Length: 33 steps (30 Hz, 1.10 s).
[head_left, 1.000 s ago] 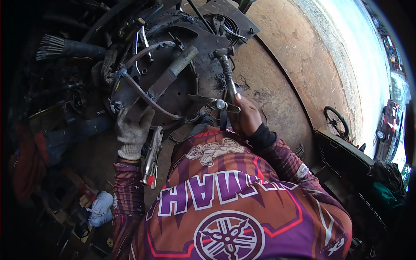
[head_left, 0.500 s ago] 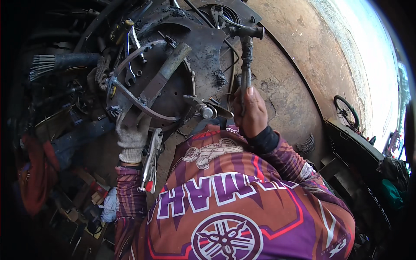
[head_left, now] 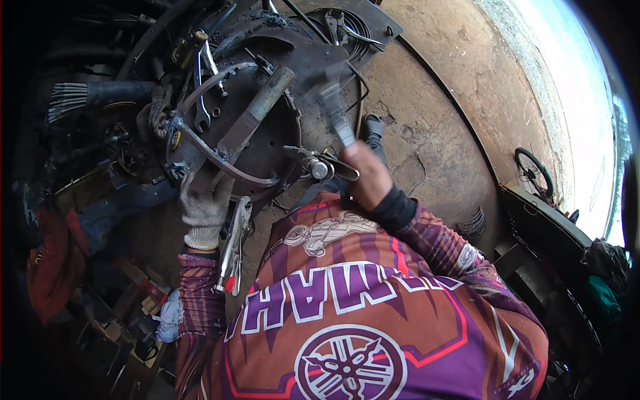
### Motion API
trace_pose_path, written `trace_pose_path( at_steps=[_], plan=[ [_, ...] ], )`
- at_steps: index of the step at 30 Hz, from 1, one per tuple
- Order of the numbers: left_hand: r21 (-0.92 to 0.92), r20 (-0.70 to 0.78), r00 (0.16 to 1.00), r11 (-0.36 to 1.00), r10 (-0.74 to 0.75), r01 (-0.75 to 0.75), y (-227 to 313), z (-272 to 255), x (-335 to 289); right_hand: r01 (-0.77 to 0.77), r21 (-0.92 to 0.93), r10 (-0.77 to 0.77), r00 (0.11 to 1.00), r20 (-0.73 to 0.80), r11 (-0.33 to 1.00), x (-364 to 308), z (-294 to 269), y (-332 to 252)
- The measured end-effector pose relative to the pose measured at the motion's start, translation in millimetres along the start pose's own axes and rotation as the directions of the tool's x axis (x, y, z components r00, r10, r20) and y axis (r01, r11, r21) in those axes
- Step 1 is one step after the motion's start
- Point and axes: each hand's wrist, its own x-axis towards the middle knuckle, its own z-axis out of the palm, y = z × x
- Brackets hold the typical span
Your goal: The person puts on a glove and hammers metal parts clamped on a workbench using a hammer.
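A hammer [head_left: 341, 125], its head smeared by motion, is gripped in my bare right hand [head_left: 371, 176] over the right side of the metal workpiece. My left hand [head_left: 203, 210], in a pale knitted glove, is closed at the near end of a flat metal bar [head_left: 237, 137] with a pipe-like far section; its fingertips are partly hidden. A curved metal strip [head_left: 212, 159] arches over a dark round plate [head_left: 267, 152] and crosses the bar just beyond the glove. Locking pliers [head_left: 233, 243] hang beside my left wrist, and another clamp [head_left: 319, 169] sits at the plate's right edge.
Spanners [head_left: 200, 100] and a small nut [head_left: 215, 113] lie on the plate. Pliers [head_left: 335, 27] and coiled wire [head_left: 359, 45] are at the far edge. A bundle of rods [head_left: 70, 101] sticks out at left. A black cabinet [head_left: 543, 217] and a wheel [head_left: 533, 170] stand at right.
My right hand has swung the hammer left and down, toward the plate, from its upright raised position. My left hand stays in place.
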Motion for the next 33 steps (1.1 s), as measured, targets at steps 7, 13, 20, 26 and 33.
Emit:
trace_pose_path(
  at_steps=[7,13,20,26,33],
  plan=[
    [-0.108,0.042,0.994,0.989,-0.100,0.104,2,-2,-3,-0.164,0.070,0.152,0.977,0.150,0.984,5,-8,-12],
    [-0.103,0.029,0.993,0.988,-0.113,0.116,2,1,-2,-0.007,0.110,0.006,1.000,0.010,0.994,-1,4,-6],
    [-0.076,-0.015,0.998,0.996,-0.053,0.052,1,-1,-4,-0.219,0.038,0.210,0.964,0.166,0.975,-1,-9,-4],
    [-0.050,-0.074,0.996,0.997,-0.056,0.053,-5,8,-10,-0.251,0.042,0.241,0.957,0.161,0.967,-1,-10,-5],
    [-0.084,0.000,0.995,0.992,-0.100,0.099,-5,5,-7,-0.301,0.003,0.289,0.919,0.268,0.954,3,-4,7]
  ],
)
